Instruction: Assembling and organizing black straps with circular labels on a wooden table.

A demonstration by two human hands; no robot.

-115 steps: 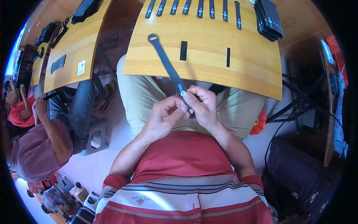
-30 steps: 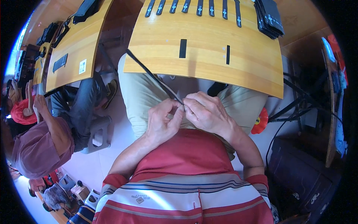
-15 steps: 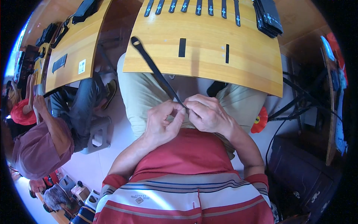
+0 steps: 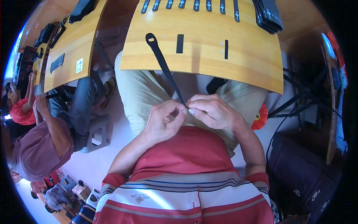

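Observation:
A long black strap point(image 4: 164, 64) with a slotted, rounded end rises from my fingers toward the table's front edge. My left hand point(image 4: 164, 117) pinches its lower end between thumb and index finger. Right against it, my right hand point(image 4: 212, 111) is also closed on that end, thumb and fingertips pressed together. The very tip of the strap is hidden by my fingers. Both hands are over my lap, below the table edge.
On the wooden table point(image 4: 149, 59) lie two short black strips point(image 4: 179, 44), a row of several black straps point(image 4: 196, 4) and a stack of black pouches point(image 4: 267, 16). Another table point(image 4: 71, 80) stands left, with a seated person point(image 4: 43, 145) beside it. Dark table legs point(image 4: 287, 106) are at right.
The strap has swung more upright, its slotted end moving to the right. My right hand's fingers have shifted on the lower end, the thumb now showing at the strap.

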